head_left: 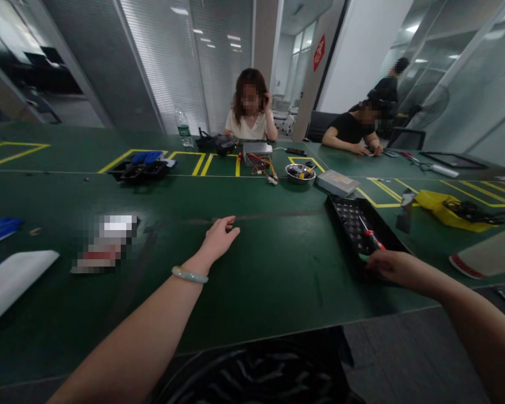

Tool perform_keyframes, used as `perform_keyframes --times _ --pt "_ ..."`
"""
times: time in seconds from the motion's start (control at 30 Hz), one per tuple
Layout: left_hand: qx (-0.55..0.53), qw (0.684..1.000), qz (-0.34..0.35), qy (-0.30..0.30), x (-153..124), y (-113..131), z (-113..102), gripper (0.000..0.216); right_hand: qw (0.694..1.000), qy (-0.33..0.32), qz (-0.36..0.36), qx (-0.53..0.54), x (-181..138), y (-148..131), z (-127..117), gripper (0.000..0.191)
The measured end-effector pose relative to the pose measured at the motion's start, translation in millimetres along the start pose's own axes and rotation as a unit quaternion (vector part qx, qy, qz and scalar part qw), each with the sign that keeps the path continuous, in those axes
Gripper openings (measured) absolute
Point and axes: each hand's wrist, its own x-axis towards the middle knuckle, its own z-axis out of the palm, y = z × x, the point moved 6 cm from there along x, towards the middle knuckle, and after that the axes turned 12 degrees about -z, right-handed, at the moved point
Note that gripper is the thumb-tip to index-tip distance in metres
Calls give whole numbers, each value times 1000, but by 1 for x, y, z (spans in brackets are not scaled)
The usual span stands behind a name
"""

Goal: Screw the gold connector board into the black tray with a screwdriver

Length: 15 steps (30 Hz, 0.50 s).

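Observation:
My left hand (pixel 221 241) is over the green table, its fingers loosely stretched and apart, with nothing in them. A pale bangle (pixel 189 275) circles that wrist. On the right, my right hand (pixel 385 265) reaches to the near end of a black tray (pixel 345 238). Its fingers are curled round a small green object (pixel 364 257), of which only one end sticks out; its kind is hidden. Just beyond these fingers, a screwdriver (pixel 373 238) with a red and black handle lies in the tray, its shaft pointing away from me.
Further back are a metal bowl (pixel 301 175) of small parts, a grey flat box (pixel 336 183), a power supply with coloured wires (pixel 257 150) and black bins (pixel 138 171). A yellow bag (pixel 454 212) lies right, a white packet (pixel 19 280) left. Two people sit across the table.

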Motion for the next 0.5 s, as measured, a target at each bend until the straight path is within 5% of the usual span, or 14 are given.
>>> perform_keyframes --times 0.17,0.5 --pt "-2 1000 8 -2 3 -4 1 55 999 -10 48 4 -11 10 -1 46" --pt "1 1000 16 4 7 -4 2 56 990 -57 93 -92 2 -21 -8 54"
